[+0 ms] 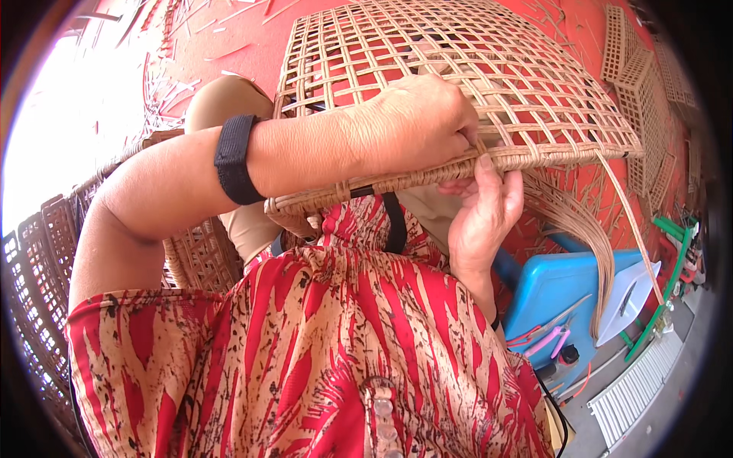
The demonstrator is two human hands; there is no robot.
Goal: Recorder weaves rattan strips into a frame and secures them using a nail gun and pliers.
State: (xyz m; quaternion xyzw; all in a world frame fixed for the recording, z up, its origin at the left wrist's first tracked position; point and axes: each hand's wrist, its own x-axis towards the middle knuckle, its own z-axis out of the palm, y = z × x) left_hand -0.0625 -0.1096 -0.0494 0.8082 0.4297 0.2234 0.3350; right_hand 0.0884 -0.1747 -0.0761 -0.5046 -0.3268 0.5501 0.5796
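Note:
A half-woven open-lattice cane basket point(489, 69) rests tilted in my lap, its wrapped rim point(534, 159) toward me. My left hand point(416, 122) lies over the rim from outside, fingers curled and gripping it. My right hand point(482, 210) comes up from below the rim, thumb pressed on the edge, pinching the rim where a bundle of loose cane strips point(584, 229) hangs down to the right. A black band point(235, 159) circles my left wrist.
Finished lattice baskets point(641, 84) stand at the upper right and more stacked ones point(46, 259) at the left. A blue plastic stool point(553, 294) with pink-handled cutters point(551, 340) sits at the lower right. Cane scraps litter the red floor point(237, 38).

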